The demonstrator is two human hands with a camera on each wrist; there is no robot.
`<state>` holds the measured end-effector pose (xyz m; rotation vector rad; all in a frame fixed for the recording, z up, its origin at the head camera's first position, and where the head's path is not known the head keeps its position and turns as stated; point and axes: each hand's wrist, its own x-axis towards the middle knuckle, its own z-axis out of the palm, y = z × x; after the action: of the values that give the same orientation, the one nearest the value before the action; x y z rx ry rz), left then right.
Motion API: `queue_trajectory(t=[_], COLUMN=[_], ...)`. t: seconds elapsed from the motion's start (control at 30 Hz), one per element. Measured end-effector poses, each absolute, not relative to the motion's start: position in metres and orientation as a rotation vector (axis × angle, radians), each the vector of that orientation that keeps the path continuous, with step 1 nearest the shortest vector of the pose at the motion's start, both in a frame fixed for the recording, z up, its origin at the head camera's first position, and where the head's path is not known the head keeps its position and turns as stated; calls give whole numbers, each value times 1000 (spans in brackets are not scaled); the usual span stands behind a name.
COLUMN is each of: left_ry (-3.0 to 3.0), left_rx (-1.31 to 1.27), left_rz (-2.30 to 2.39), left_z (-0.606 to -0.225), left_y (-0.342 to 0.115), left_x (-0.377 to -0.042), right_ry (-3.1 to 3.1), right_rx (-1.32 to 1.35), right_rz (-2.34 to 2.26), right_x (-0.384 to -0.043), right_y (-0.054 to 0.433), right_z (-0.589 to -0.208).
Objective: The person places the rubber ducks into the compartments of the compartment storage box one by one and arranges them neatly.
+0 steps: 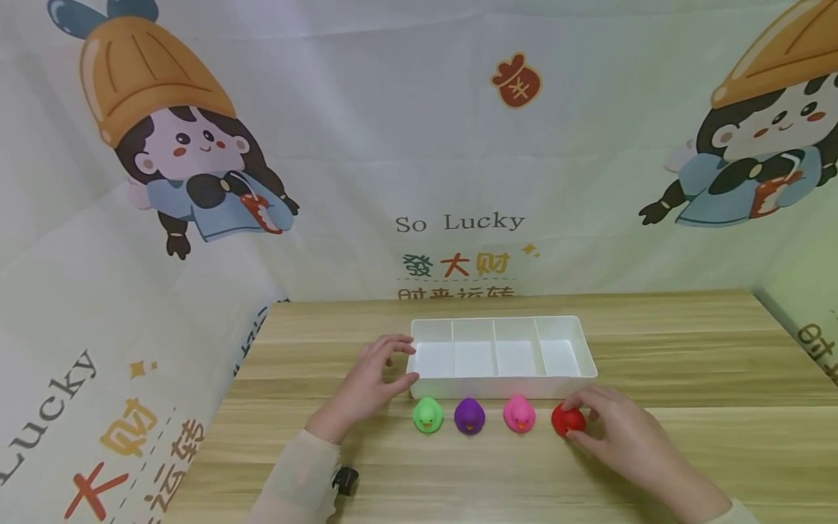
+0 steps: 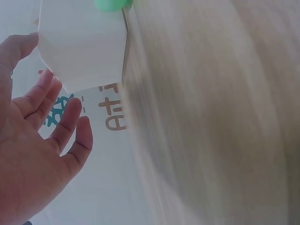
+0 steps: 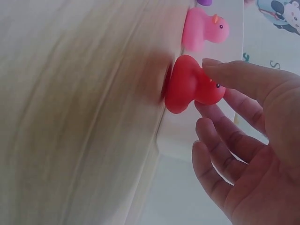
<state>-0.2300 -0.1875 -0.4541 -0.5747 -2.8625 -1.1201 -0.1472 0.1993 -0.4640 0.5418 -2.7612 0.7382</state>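
Note:
A white tray (image 1: 504,388) with several compartments in a row lies on the table. My left hand (image 1: 366,386) is at its left end, thumb and fingers spread and loosely bent, fingertips touching the end. The left wrist view shows this hand (image 2: 40,136) beside the tray's end wall (image 2: 89,56). At the right of a row of toy ducks, my right hand (image 1: 631,433) pinches a red duck (image 1: 567,420) between thumb and fingers. In the right wrist view the red duck (image 3: 183,86) sits upright at the table surface, its head between thumb and index finger.
Along the tray's front side stand a green duck (image 1: 428,415), a purple duck (image 1: 469,416) and a pink duck (image 1: 519,415). A small black object (image 1: 345,480) is by the left sleeve. Behind the wooden table (image 1: 687,349) hangs a printed cloth (image 1: 366,145).

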Motion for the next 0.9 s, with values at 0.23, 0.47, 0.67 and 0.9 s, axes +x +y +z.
queue_trajectory(t=[0.23, 0.47, 0.67, 0.9], left_ry=[-2882, -2867, -2856, -2833], left_rx=[-583, -588, -575, -576], left_rz=[-1071, -1065, -1062, -1099], left_z=[-450, -451, -454, -456], left_y=[-187, -186, -185, -183], left_x=[-229, -229, -229, -228], right_ry=[-2744, -2721, -2710, -2677], right_rx=[540, 545, 563, 579], right_rz=[729, 717, 725, 671], right_x=[-146, -148, -148, -147], right_y=[194, 189, 185, 180], right_z=[-461, -458, -455, -451])
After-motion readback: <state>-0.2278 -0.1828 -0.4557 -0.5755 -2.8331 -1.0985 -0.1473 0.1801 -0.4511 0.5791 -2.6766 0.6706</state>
